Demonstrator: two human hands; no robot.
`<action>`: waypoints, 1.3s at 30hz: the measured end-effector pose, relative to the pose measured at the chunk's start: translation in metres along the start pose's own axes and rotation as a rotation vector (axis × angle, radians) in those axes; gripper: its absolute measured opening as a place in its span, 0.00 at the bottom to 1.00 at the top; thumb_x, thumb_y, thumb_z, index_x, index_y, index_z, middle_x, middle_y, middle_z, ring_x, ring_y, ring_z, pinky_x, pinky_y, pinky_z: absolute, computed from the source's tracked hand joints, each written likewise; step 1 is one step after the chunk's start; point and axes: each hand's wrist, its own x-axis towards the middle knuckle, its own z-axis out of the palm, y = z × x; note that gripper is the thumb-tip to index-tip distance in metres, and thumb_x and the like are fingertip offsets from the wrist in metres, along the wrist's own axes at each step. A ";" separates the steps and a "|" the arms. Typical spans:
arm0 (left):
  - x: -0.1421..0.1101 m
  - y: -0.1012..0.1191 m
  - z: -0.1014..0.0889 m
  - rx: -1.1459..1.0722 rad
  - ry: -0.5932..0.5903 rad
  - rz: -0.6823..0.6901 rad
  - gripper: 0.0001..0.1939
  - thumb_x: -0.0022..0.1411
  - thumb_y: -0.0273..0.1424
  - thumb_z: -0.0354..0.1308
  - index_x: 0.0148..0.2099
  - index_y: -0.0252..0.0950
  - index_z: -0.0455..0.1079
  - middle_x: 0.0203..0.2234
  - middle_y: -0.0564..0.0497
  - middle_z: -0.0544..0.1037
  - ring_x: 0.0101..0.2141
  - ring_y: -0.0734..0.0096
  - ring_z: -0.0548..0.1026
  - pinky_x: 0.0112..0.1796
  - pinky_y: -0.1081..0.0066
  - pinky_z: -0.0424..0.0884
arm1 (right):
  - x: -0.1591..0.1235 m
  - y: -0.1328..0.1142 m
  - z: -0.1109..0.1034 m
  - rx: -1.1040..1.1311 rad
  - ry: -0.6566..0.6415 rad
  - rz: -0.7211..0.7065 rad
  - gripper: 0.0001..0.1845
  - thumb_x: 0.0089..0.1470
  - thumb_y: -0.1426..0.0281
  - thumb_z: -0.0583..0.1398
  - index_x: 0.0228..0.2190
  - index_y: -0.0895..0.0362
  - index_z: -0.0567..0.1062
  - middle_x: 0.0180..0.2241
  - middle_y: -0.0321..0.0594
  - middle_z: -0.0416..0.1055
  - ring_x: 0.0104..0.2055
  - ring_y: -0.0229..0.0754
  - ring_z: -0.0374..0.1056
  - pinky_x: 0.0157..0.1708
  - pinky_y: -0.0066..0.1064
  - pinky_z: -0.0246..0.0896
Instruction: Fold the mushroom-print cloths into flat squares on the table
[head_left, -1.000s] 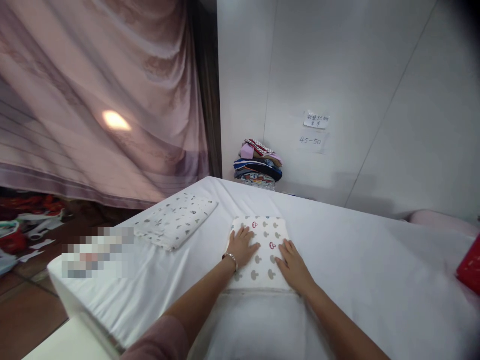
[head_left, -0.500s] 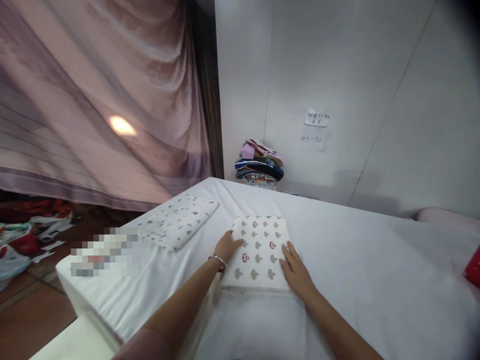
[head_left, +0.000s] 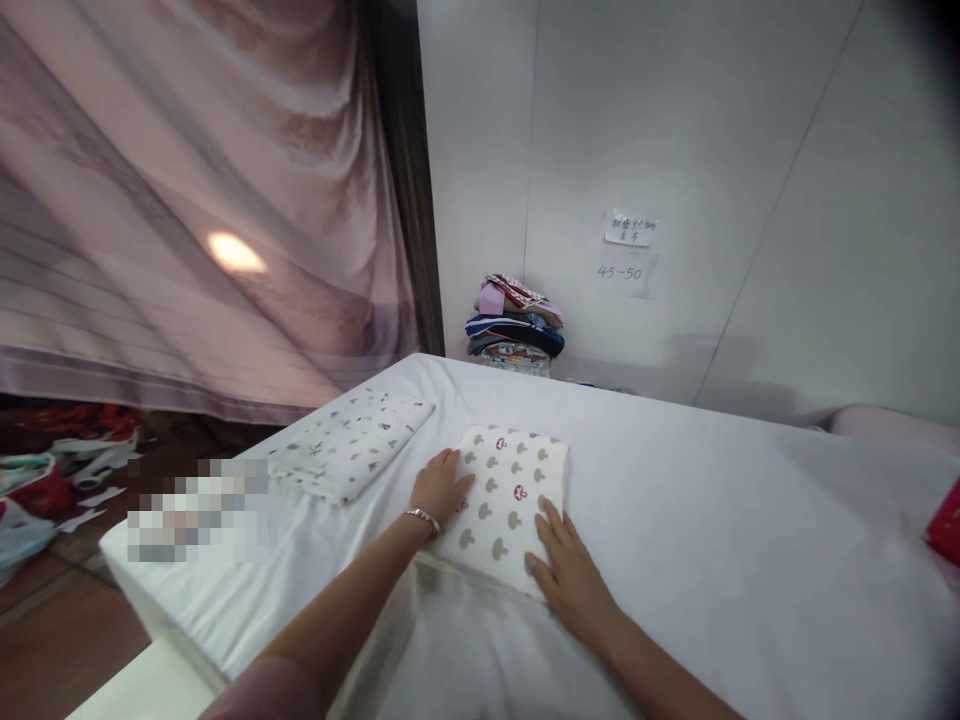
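A folded white cloth [head_left: 501, 505] printed with grey and red mushrooms lies in front of me, turned slightly on the white-covered surface. My left hand [head_left: 439, 492], with a bracelet at the wrist, rests on its left edge, fingers stretched over the fabric. On the lower right edge lies my right hand [head_left: 566, 570], its fingers spread and touching the cloth. Whether any fingertips reach under the edges is hidden. Left of my left hand is another folded white cloth [head_left: 352, 445] with small dark prints.
The white sheet [head_left: 697, 520] spreads across the surface. A stack of folded fabrics [head_left: 516, 325] stands beyond its far edge, by the wall with handwritten paper signs [head_left: 626, 270]. A pink curtain [head_left: 225, 170] hangs at left. Something red [head_left: 946, 530] is at the right edge.
The mushroom-print cloth has turned and shifted a little left. My left hand has moved left with it; my right hand has slid toward its lower right corner.
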 end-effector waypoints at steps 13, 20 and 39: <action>-0.053 0.053 0.035 0.030 -0.005 0.498 0.27 0.63 0.46 0.36 0.61 0.42 0.50 0.59 0.49 0.54 0.59 0.59 0.47 0.55 0.50 0.43 | 0.020 0.001 -0.057 -0.174 0.014 0.020 0.24 0.56 0.58 0.47 0.52 0.52 0.63 0.60 0.39 0.49 0.62 0.49 0.37 0.57 0.44 0.35; -0.053 0.054 0.032 0.056 0.005 0.493 0.27 0.63 0.45 0.37 0.61 0.43 0.50 0.59 0.49 0.54 0.59 0.59 0.48 0.55 0.50 0.43 | 0.107 -0.008 -0.056 -0.295 0.150 -0.002 0.29 0.56 0.59 0.45 0.56 0.59 0.55 0.62 0.45 0.40 0.63 0.47 0.31 0.57 0.42 0.31; -0.044 0.011 0.013 0.052 -0.017 0.166 0.27 0.60 0.45 0.44 0.58 0.40 0.56 0.59 0.46 0.54 0.59 0.56 0.47 0.54 0.49 0.46 | 0.135 0.046 -0.020 -0.309 -0.090 0.269 0.36 0.54 0.53 0.41 0.59 0.60 0.48 0.62 0.43 0.37 0.63 0.48 0.31 0.56 0.50 0.30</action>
